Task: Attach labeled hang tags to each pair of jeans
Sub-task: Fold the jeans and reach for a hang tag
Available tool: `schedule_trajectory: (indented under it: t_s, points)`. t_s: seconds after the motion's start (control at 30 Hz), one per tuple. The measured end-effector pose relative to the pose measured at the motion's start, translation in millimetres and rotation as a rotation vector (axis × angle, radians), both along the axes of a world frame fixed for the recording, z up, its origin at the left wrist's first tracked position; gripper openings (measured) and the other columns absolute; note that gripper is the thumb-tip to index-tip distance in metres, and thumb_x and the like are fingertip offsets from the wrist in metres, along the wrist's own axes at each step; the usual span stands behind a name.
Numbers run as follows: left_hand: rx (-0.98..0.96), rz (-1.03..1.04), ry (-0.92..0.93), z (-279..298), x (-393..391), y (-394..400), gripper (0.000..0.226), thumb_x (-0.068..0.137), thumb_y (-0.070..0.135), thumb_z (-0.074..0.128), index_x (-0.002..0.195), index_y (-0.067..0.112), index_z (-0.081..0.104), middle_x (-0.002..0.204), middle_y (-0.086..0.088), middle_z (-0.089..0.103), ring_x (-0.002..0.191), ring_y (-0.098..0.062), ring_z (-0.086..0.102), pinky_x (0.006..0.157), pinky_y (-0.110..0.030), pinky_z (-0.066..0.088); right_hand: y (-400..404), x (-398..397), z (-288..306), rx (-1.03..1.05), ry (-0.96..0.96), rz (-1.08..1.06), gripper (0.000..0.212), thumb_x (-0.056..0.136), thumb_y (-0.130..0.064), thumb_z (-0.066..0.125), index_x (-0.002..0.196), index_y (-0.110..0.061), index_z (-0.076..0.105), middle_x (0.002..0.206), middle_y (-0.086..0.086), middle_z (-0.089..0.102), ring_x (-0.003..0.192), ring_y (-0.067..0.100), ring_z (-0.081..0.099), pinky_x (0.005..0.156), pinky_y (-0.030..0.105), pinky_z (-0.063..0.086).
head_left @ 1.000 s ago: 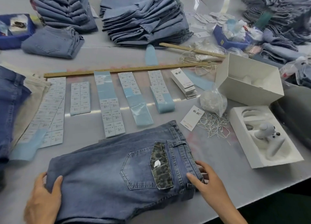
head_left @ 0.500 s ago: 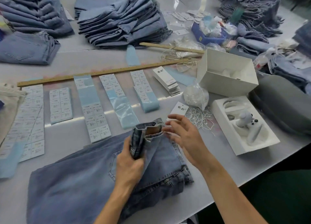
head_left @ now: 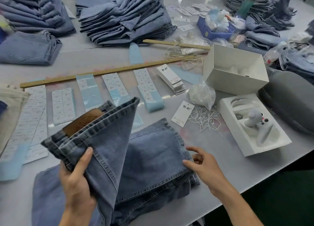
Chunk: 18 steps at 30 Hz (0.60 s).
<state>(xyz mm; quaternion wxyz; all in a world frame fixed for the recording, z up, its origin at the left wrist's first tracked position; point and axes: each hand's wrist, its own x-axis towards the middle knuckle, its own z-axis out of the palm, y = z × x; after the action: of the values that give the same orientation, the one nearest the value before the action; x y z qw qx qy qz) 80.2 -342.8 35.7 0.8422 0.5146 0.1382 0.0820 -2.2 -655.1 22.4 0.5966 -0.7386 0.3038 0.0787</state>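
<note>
Your left hand [head_left: 76,183] grips the waistband end of the jeans [head_left: 149,161], thumb on top and fingers curled underneath, and holds it lifted and tilted so the brown leather patch [head_left: 83,122] faces up toward ten o'clock. Your right hand [head_left: 203,168] lies relaxed, fingers loosely spread, fingertips touching the folded edge of the denim at about four o'clock from the patch; it grasps nothing. The rest of the pair lies flat on the grey table [head_left: 220,183] right in front of you.

The loose hang tag [head_left: 182,113] lies at about one o'clock from the raised waistband, just beside the scatter of white strings [head_left: 205,118] and the clear bag [head_left: 201,95] of more. The stack of tags [head_left: 170,78] sits farther out at twelve o'clock, next to the label strips [head_left: 115,84].

To do this step well, keep the waistband firm in your left hand so a belt loop near the patch stays exposed and does not fold back under. Judging from the layout, your right hand should go for one string and the single tag, not the stack. Pick just one string; they look tangled and may drag others along. Keep the lower denim flat so the fold holds.
</note>
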Motion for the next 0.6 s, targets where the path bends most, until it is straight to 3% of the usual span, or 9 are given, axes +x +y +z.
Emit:
schedule_trajectory:
  t_s: [0.07, 0.13, 0.2, 0.27, 0.33, 0.4, 0.5, 0.6]
  points:
    - [-0.029, 0.014, -0.002, 0, -5, -5, 0.051, 0.089, 0.033, 0.075, 0.135, 0.014, 0.062, 0.133, -0.007, 0.068, 0.123, -0.027, 0.064, 0.100, -0.043, 0.054, -2, -3, 9, -0.018, -0.047, 0.093, 0.045, 0.084, -0.016, 0.081, 0.117, -0.044, 0.065, 0.078, -0.008, 0.070, 0.068, 0.003, 0.061, 0.067, 0.020, 0.053]
    - [0.058, -0.030, 0.012, -7, -14, -17, 0.065, 0.076, 0.054, 0.082, 0.127, 0.018, 0.065, 0.128, 0.001, 0.070, 0.122, -0.022, 0.063, 0.103, -0.040, 0.051, -1, -7, 10, -0.191, -0.023, 0.109, 0.043, 0.085, -0.018, 0.080, 0.113, -0.046, 0.065, 0.081, -0.012, 0.063, 0.063, 0.000, 0.055, 0.063, 0.018, 0.050]
    - [0.250, -0.201, -0.051, -18, -27, -42, 0.059, 0.079, 0.054, 0.077, 0.123, 0.019, 0.063, 0.119, 0.017, 0.072, 0.114, -0.003, 0.063, 0.098, -0.019, 0.050, 2, -10, 7, -0.451, 0.044, 0.089, 0.039, 0.088, -0.023, 0.076, 0.120, -0.039, 0.059, 0.102, -0.009, 0.057, 0.079, 0.003, 0.059, 0.070, 0.017, 0.047]
    - [0.344, -0.430, -0.048, -32, -40, -73, 0.075, 0.074, 0.068, 0.075, 0.127, 0.019, 0.054, 0.115, 0.034, 0.068, 0.107, 0.016, 0.060, 0.089, -0.004, 0.044, 9, -8, 7, -0.493, -0.004, 0.040, 0.035, 0.092, -0.031, 0.071, 0.123, -0.038, 0.056, 0.115, -0.006, 0.053, 0.099, 0.009, 0.060, 0.078, 0.019, 0.047]
    - [0.335, -0.503, 0.059, -40, -43, -89, 0.093, 0.057, 0.092, 0.065, 0.120, 0.024, 0.054, 0.106, 0.040, 0.068, 0.098, 0.022, 0.059, 0.083, -0.001, 0.042, 26, 0, 12, -0.189, -0.024, -0.021, 0.039, 0.088, -0.048, 0.068, 0.124, -0.041, 0.054, 0.118, -0.007, 0.059, 0.104, 0.012, 0.064, 0.079, 0.023, 0.054]
    - [0.361, -0.476, 0.092, -49, -37, -88, 0.092, 0.051, 0.099, 0.057, 0.110, 0.028, 0.058, 0.096, 0.036, 0.070, 0.086, 0.022, 0.061, 0.076, -0.002, 0.044, 44, 9, 14, 0.144, 0.039, -0.066, 0.068, 0.075, -0.060, 0.067, 0.136, -0.040, 0.046, 0.122, -0.007, 0.061, 0.109, 0.014, 0.066, 0.081, 0.030, 0.059]
    - [0.408, -0.499, 0.110, -53, -31, -78, 0.090, 0.058, 0.099, 0.052, 0.109, 0.026, 0.063, 0.101, 0.029, 0.073, 0.091, 0.017, 0.064, 0.076, -0.005, 0.047, 59, 21, 16, 0.356, 0.045, -0.099, 0.088, 0.066, -0.068, 0.069, 0.144, -0.037, 0.040, 0.133, -0.006, 0.062, 0.118, 0.015, 0.064, 0.086, 0.038, 0.059]
    - [0.194, -0.500, 0.207, -55, -38, -70, 0.084, 0.067, 0.087, 0.064, 0.114, 0.018, 0.067, 0.110, 0.010, 0.077, 0.106, -0.008, 0.071, 0.087, -0.027, 0.058, 62, 32, 20, 0.438, 0.027, -0.121, 0.094, 0.065, -0.065, 0.075, 0.147, -0.036, 0.040, 0.137, -0.008, 0.062, 0.122, 0.016, 0.062, 0.097, 0.049, 0.055]
